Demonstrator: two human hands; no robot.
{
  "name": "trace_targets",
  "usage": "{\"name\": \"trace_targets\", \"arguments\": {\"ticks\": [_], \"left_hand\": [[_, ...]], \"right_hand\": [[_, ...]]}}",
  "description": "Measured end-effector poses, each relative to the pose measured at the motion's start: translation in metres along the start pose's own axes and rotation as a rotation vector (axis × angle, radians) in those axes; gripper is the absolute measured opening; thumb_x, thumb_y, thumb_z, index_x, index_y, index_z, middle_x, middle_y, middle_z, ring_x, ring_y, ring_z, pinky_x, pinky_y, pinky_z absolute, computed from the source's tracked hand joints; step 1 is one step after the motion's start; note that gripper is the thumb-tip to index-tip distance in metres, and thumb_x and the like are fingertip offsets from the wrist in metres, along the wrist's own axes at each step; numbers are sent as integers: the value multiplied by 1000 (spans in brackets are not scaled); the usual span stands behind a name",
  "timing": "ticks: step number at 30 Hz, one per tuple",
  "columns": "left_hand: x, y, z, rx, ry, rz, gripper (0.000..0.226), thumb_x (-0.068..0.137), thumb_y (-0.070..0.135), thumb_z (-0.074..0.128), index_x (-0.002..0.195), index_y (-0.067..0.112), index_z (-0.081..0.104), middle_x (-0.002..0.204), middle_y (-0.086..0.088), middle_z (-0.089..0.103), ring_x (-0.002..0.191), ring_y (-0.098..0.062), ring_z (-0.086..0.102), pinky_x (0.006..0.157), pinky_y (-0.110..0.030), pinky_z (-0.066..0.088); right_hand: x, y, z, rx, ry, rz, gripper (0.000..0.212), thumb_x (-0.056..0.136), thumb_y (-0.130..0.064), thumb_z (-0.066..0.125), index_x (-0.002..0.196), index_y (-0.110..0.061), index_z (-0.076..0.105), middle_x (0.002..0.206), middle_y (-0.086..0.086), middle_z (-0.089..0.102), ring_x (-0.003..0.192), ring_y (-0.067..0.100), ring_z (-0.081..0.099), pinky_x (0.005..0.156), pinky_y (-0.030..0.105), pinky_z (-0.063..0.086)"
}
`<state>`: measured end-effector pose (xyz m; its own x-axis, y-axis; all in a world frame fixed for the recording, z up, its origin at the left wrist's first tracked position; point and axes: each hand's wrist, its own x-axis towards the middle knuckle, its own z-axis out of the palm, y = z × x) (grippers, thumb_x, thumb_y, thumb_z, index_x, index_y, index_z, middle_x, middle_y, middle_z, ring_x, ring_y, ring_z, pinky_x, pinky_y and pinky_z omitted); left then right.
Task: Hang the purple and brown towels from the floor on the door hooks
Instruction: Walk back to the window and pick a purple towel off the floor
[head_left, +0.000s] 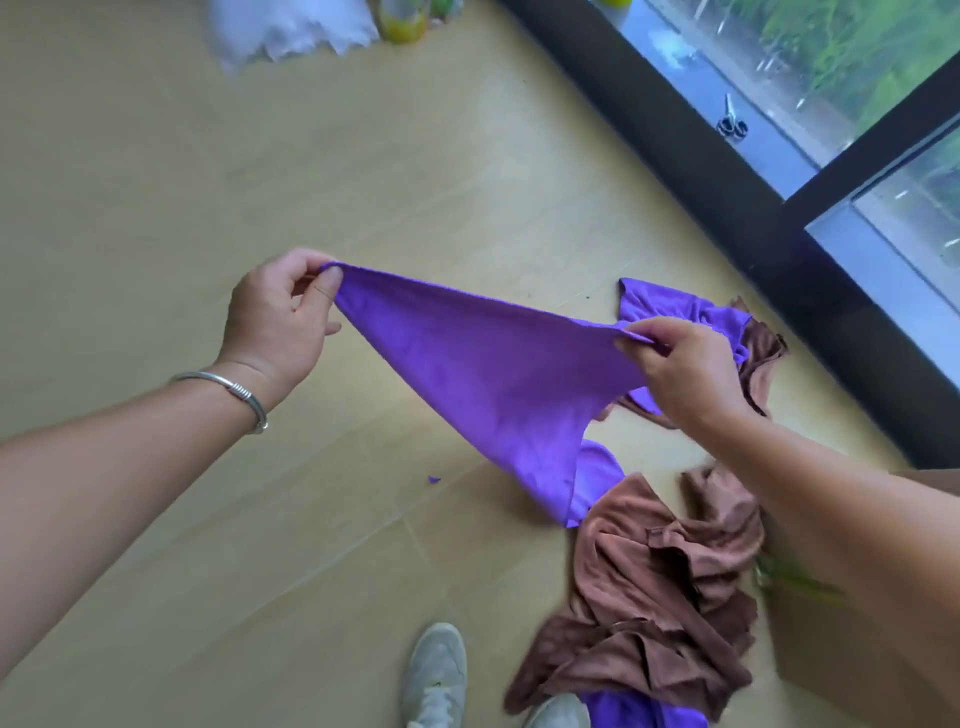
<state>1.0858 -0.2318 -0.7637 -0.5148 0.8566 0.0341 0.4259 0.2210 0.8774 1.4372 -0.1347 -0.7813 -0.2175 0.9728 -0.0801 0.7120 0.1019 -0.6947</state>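
Observation:
A purple towel (483, 374) is stretched in the air between my hands, its lower corner hanging down toward the floor. My left hand (280, 322) pinches one top corner; my right hand (685, 369) pinches the other. On the floor under and beside my right arm lies a heap of brown towels (660, 597). More purple towels lie near the window (675, 312) and at the bottom edge (639, 714). No door hooks are in view.
A dark window frame (727, 171) runs along the right, with scissors (731, 120) on the sill. White cloth (291, 26) and a yellow bottle (402, 21) lie at the top. A cardboard box (852, 660) stands at right. My shoes (436, 675) show below.

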Motion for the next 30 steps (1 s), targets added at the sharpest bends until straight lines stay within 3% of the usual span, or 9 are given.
{"name": "trace_targets", "arguments": {"ticks": [4, 8, 11, 15, 19, 24, 28, 30], "left_hand": [[16, 45, -61, -56, 71, -37, 10, 98, 19, 50, 94, 18, 59, 77, 1, 59, 64, -2, 60, 61, -24, 59], [30, 93, -118, -105, 142, -16, 13, 100, 17, 44, 96, 11, 55, 73, -2, 54, 60, -1, 58, 63, -27, 59], [30, 117, -155, -124, 211, 3, 13, 101, 18, 43, 95, 11, 53, 73, 0, 53, 61, -8, 59, 66, -30, 60], [9, 130, -194, -128, 288, 24, 13, 100, 17, 43, 95, 10, 53, 77, 0, 57, 66, -9, 60, 64, -24, 58], [-43, 120, -215, -99, 296, 20, 12, 98, 17, 47, 91, 14, 56, 79, -3, 61, 69, -9, 63, 65, -24, 58], [-138, 89, -212, -9, 258, -80, 14, 89, 34, 47, 82, 40, 59, 79, 5, 66, 69, -11, 69, 60, -12, 50], [-218, 50, -190, 57, 210, -200, 14, 86, 41, 45, 84, 36, 59, 78, 5, 66, 72, -12, 70, 74, -38, 57], [-259, 28, -172, 82, 174, -251, 15, 86, 41, 45, 84, 35, 58, 77, 2, 66, 74, -16, 69, 78, -43, 56]], "right_hand": [[28, -95, -33, -23, 22, -88, 15, 88, -23, 61, 76, -32, 64, 61, -21, 59, 63, -11, 54, 53, 5, 33], [46, -180, -63, -42, 19, -167, 13, 90, -21, 58, 83, -25, 69, 72, -8, 64, 67, 8, 57, 60, 20, 41], [47, -230, -77, -10, 24, -205, 8, 87, -22, 65, 87, -22, 72, 77, -4, 67, 66, 1, 56, 54, 7, 35], [25, -265, -86, 61, 27, -220, 3, 81, -29, 73, 80, -26, 72, 71, -13, 65, 61, -7, 53, 51, 5, 34], [-19, -259, -83, 66, -66, -249, 3, 83, -30, 72, 80, -31, 72, 75, -16, 67, 60, -4, 55, 54, 12, 38], [-80, -213, -65, -64, -165, -332, 6, 85, -24, 69, 88, -27, 74, 83, -12, 67, 75, 5, 59, 64, 25, 43], [-135, -154, -44, -173, -288, -393, 11, 86, -24, 69, 94, -20, 75, 80, -9, 62, 77, 16, 59, 68, 35, 47], [-164, -121, -31, -214, -363, -406, 13, 88, -26, 67, 95, -19, 75, 78, -12, 58, 80, 18, 57, 68, 35, 46]]}}
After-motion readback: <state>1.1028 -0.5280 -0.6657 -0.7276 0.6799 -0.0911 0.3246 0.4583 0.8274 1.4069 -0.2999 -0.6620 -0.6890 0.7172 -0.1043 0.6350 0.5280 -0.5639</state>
